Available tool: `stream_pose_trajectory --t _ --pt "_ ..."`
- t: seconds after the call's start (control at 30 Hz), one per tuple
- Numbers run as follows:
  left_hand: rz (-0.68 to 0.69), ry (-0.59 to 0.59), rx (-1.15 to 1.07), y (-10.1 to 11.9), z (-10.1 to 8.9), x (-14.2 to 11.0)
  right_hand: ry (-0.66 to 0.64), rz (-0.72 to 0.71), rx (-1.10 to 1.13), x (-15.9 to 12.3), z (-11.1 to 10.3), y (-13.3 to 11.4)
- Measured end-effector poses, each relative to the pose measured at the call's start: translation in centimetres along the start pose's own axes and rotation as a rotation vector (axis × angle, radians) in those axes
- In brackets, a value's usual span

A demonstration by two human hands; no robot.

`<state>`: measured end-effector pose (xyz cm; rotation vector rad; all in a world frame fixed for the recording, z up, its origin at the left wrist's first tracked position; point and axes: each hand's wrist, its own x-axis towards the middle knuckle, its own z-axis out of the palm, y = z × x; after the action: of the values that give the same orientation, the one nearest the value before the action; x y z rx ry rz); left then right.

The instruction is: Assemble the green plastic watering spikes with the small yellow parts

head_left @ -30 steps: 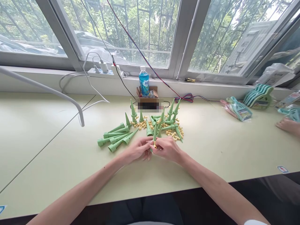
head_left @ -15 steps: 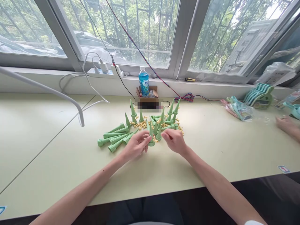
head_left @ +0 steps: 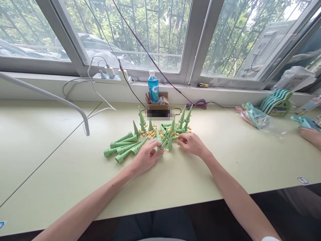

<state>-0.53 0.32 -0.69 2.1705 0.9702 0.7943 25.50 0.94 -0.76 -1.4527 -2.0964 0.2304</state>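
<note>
My left hand (head_left: 147, 155) is closed around a green plastic plant-watering spike (head_left: 164, 144), which tilts with its tip to the upper right. My right hand (head_left: 192, 144) bends its thumb and fingers together at the right edge of the pile. Small yellow valve pieces lie close to its fingertips, and what they pinch is hard to make out. Between the hands another green spike (head_left: 170, 144) stands upright. Several more spikes stand or lie behind it among the scattered yellow valves (head_left: 151, 134).
Green spikes (head_left: 124, 147) lie fanned out left of my left hand. Behind the pile stands a small cardboard box (head_left: 164, 97) and a blue bottle (head_left: 153, 88). A white cable (head_left: 75, 107) arches over the left side. At right are plastic hangers (head_left: 276, 102) and another person's hand (head_left: 309, 134).
The spike in my left hand has gone from upright to tilted. My right hand has shifted slightly right, its fingers now less tightly curled. The other person's hand now touches a blue item.
</note>
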Motion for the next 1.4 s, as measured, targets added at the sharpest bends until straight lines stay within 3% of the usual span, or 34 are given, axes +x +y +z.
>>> stream_pose_trajectory --t 0.37,0.63,0.83,1.03,1.27,1.4 --pt "0.069 -0.009 0.08 -0.5 0.0 0.1 -0.087 0.081 -0.093 0.1 0.4 -0.5" --pt "0.068 0.016 0.115 -0.5 0.1 0.0 -0.041 0.082 -0.079 0.1 0.7 -0.5" --pt "-0.01 -0.008 0.096 -0.5 0.1 0.0 0.064 0.036 0.164 0.0 0.8 -0.7" --pt "0.028 -0.015 0.11 -0.3 0.1 0.1 0.182 0.005 0.345 -0.2 0.7 -1.4" --pt "0.037 -0.03 0.107 -0.4 0.3 0.2 0.371 0.058 0.563 -1.2 1.1 -3.9" --pt "0.059 -0.022 0.116 -0.2 0.3 0.3 0.32 -0.001 0.613 -1.8 1.9 -5.8"
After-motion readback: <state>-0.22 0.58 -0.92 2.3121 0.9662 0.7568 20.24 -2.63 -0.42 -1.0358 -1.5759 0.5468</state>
